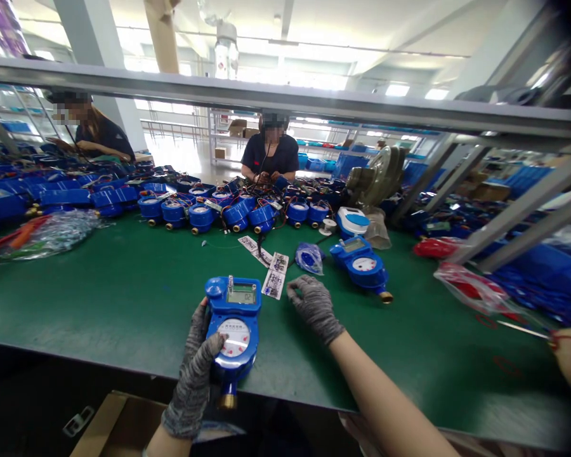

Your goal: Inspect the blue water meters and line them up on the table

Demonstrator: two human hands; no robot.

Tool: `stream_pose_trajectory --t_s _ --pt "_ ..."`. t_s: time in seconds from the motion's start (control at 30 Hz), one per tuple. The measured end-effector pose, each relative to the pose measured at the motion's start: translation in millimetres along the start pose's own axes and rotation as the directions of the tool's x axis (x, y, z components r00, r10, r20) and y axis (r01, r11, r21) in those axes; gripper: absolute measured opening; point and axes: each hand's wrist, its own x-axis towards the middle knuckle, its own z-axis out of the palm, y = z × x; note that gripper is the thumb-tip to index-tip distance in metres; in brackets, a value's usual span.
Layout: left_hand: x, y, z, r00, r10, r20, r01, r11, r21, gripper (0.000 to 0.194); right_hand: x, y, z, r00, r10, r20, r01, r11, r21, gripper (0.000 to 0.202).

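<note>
**Holding a blue plastic meter with a round white dial [233, 336] in the left hand [195, 371], near edge of table**

Meter: dial and small grey LCD face up, digits lit on the LCD. Brass threaded end points toward the wearer and shows past the table's near edge. Can't tell if the body touches the tabletop.

Left hand: grey knit glove, closed round the meter's left side, thumb over the dial rim. Firm-looking hold.

Right hand [315, 310]: grey knit glove too, to the right of the meter, clear of it, over the tabletop. Fingers curled in, tips close together; can't tell if something small is pinched.

Around the hands: small white printed sheets [273, 284] lie just beyond, between meter and right hand. Further right, a blue bundle in clear plastic [309, 258], then a second blue meter with brass end [364, 263], lying dial up. Behind those: white spool [328, 226] and a white-and-blue plastic unit [353, 221].

Further out: a row of blue meter bodies with loose wires [261, 217] along the far side of the green tabletop [133, 298]. Clear plastic bag with red and orange items [42, 235] at left, red bagged pieces [438, 246] at right.

People: one co-worker in a dark top [269, 152] sits opposite, another at far left [105, 143].
</note>
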Motion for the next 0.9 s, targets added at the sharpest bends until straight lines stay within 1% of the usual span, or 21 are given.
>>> stream_pose_trajectory --t_s 0.13,0.23,0.3,0.43,0.53,0.63,0.77,0.83,0.9 --pt "0 -1 -0.1 1.000 0.018 -0.002 -0.018 1.000 -0.005 0.076 -3 -39 1 0.991 -0.131 -0.032 0.133 0.985 0.106 0.016" --pt "0 -1 -0.2 1.000 -0.010 -0.006 0.010 1.000 -0.002 0.080 -1 -54 1 0.976 -0.202 -0.083 0.213 0.962 0.168 0.013" --pt "1 -1 -1.0 1.000 -0.015 -0.005 0.015 1.000 -0.005 0.079 2 -55 1 0.969 -0.225 -0.103 0.242 0.948 0.206 0.013" --pt "3 -4 -3.6 0.999 0.032 0.009 -0.031 0.999 -0.017 0.077 8 -52 -5 0.959 -0.274 -0.066 0.282 0.922 0.264 0.015" --pt "4 -6 -5.6 0.997 0.046 0.061 -0.044 0.998 -0.039 0.075 14 -50 -10 0.942 -0.333 -0.034 0.328 0.897 0.297 0.020" --pt "5 -8 -7.1 0.994 0.057 0.093 -0.051 0.996 -0.069 0.073 15 -51 -12 0.922 -0.385 -0.030 0.374 0.870 0.321 0.023" --pt "6 -9 -8.2 0.992 0.074 0.104 -0.066 0.994 -0.084 0.071 4 -53 -7 0.915 -0.394 -0.084 0.399 0.855 0.332 0.021" --pt "7 -9 -7.9 0.992 0.068 0.103 -0.061 0.995 -0.072 0.072 -5 -53 -3 0.911 -0.397 -0.112 0.412 0.853 0.321 0.020" --pt "7 -9 -7.0 0.993 0.065 0.096 -0.059 0.996 -0.064 0.074 -13 -52 -2 0.906 -0.407 -0.116 0.423 0.853 0.306 0.023"
